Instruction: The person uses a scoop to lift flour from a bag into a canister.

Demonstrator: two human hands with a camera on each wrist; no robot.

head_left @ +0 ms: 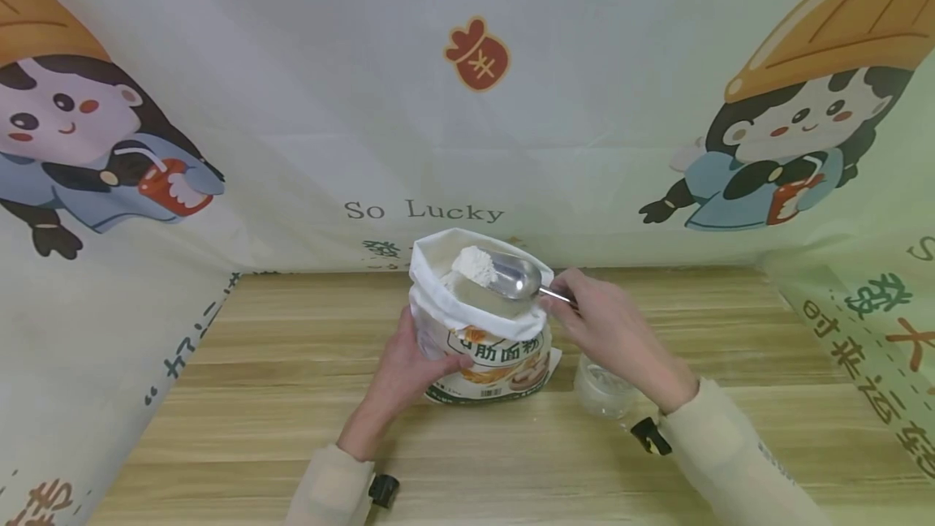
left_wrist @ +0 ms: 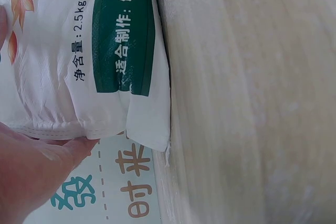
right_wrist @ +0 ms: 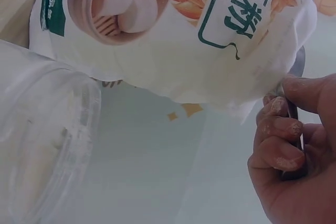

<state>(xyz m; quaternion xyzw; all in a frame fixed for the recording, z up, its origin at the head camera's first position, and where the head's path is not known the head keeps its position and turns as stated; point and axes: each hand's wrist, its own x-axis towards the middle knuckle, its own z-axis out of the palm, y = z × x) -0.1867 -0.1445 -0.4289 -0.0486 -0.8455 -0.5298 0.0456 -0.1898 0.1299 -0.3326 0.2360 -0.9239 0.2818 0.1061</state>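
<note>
A white bag of flour (head_left: 488, 347) stands upright on the table, its top edge rolled outward and its mouth wide. My left hand (head_left: 409, 364) grips the bag's left side, thumb across the printed front and fingers round the side and back. With curled fingers my right hand (head_left: 602, 319) holds the handle of a metal scoop (head_left: 517, 276) at the bag's right rim. White flour (head_left: 475, 266) is heaped at the scoop's front end, over the mouth of the bag. Flour dusts the right fingertips in the right wrist view.
A clear plastic jar (head_left: 605, 390) stands right of the bag, partly hidden under my right forearm; its open rim shows in the right wrist view. The wooden table (head_left: 292, 347) meets a printed cloth backdrop (head_left: 329, 104) behind and at both sides.
</note>
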